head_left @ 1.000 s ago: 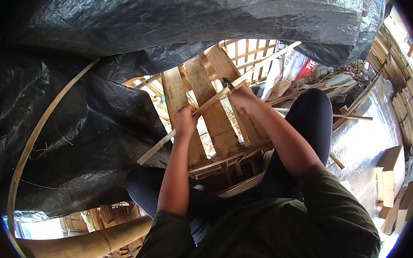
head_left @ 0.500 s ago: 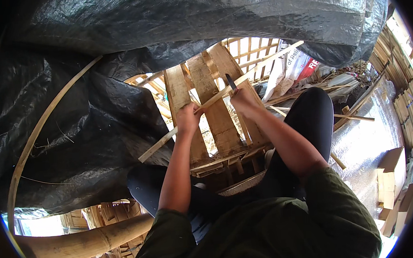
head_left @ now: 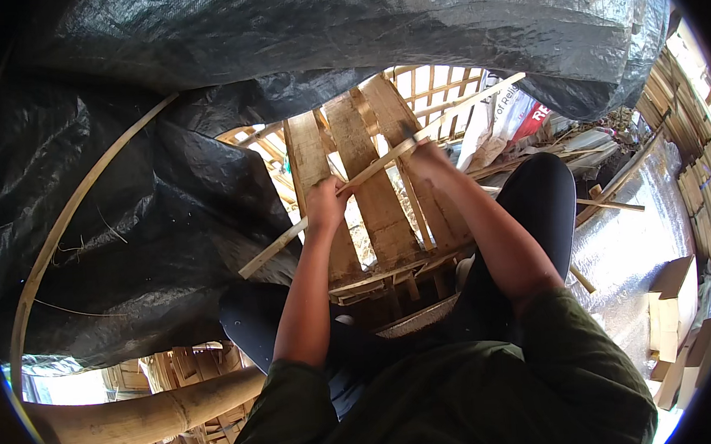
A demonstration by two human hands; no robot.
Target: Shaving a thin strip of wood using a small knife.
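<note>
A long pale bamboo strip (head_left: 464, 106) slants from lower left to upper right in front of me. My left hand (head_left: 326, 201) is closed around it, left of its middle. My right hand (head_left: 431, 160) grips a knife (head_left: 408, 131) whose dark blade, smeared by motion, lies at the strip's edge; the handle is hidden in my fist. Beneath both hands is a slatted wooden bench (head_left: 357, 149) with gaps between its boards, standing between my knees.
Black plastic sheeting (head_left: 111, 212) hangs on the left and across the top. A bent bamboo strip (head_left: 55, 240) arcs at far left, above a thick bamboo pole (head_left: 148, 422). At right are a printed sack (head_left: 500, 119), loose sticks, silvery sheeting (head_left: 625, 230) and a cardboard box (head_left: 674, 304).
My right hand and the knife have shifted slightly up and to the right along the strip. My left hand and the strip have barely moved.
</note>
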